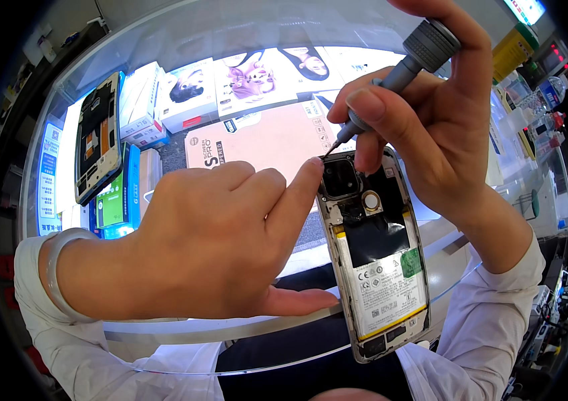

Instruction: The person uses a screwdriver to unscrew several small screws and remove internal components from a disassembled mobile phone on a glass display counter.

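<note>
1 opened phone (100, 137) lies on the left part of a clear-topped display counter (197, 327).

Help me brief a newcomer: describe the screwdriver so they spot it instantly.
Find the right hand at upper right. In it slants the grey screwdriver, thin tip near the top of an opened phone. Its ridged round cap sets it apart from that flat phone.

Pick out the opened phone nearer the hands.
The phone showing a white battery, at the tip of the grey screwdriver; the other opened phone sits at far left, farther off.
</note>
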Available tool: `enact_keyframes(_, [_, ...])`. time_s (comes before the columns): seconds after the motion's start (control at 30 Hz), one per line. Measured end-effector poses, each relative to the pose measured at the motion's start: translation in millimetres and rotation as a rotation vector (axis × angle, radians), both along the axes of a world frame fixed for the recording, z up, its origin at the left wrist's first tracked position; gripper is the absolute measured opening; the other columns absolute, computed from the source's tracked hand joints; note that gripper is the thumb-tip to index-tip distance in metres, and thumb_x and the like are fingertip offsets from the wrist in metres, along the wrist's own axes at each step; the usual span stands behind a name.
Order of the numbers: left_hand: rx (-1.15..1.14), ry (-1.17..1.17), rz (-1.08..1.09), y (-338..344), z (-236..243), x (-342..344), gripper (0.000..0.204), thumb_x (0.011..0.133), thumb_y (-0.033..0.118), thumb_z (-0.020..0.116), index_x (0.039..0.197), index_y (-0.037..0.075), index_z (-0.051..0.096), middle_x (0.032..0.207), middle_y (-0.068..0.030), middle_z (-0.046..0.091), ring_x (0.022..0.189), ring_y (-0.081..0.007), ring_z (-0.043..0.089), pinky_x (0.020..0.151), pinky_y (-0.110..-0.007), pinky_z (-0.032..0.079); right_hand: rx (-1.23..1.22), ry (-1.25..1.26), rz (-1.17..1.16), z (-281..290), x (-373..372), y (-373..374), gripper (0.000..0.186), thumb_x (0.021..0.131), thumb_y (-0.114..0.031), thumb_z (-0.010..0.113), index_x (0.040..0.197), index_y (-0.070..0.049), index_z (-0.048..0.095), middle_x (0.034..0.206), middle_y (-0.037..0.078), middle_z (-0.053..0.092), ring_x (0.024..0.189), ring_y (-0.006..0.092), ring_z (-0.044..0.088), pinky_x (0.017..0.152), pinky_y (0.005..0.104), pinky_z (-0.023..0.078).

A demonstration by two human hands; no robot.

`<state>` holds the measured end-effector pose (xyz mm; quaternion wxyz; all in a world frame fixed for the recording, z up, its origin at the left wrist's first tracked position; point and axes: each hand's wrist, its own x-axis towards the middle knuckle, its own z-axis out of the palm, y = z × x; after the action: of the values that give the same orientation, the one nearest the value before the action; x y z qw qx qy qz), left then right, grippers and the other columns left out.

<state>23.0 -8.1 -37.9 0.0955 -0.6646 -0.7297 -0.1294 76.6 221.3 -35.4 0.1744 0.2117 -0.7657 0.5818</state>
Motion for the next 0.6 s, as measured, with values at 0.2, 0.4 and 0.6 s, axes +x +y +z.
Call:
enact_keyframes(0.2, [0.031, 0.001, 0.003, 1, -2, -6, 0.099, 0.06, 0.065, 0.083, 0.123, -0.007, 0.058, 0.066, -0.0044, 0.049, 0.052, -0.0171, 0.049, 0.047, -0.032, 0.038, 0.008, -0.002, 0.033, 5, -1, 3, 0.063, 0.092, 0.001, 0.064, 0.135, -0.003, 0.018, 0.123, 0.018, 0.044, 0.071, 0.0126, 0.069, 0.058, 0.0203, 0.06])
enact_keyframes(0.4, [0.074, -0.18, -0.006, 4, -1, -15, 0.101, 0.054, 0.058, 0.09, 0.126, -0.003, 0.055, 0.068, -0.0047, 0.05, 0.057, -0.0173, 0.052, 0.051, -0.03, 0.041, 0.141, 0.073, -0.142, 6, 2, -10, 0.065, 0.091, 0.001, 0.065, 0.136, -0.002, 0.017, 0.127, 0.018, 0.041, 0.074, 0.013, 0.069, 0.059, 0.0203, 0.06])
enact_keyframes(0.6, [0.033, -0.248, 0.02, 3, -3, -17, 0.103, 0.054, 0.055, 0.091, 0.13, -0.001, 0.051, 0.071, -0.0049, 0.051, 0.061, -0.0171, 0.053, 0.053, -0.029, 0.042, 0.108, 0.093, -0.02, -6, -4, 7, 0.067, 0.091, 0.001, 0.066, 0.137, -0.003, 0.017, 0.127, 0.019, 0.041, 0.076, 0.0123, 0.069, 0.059, 0.02, 0.06])
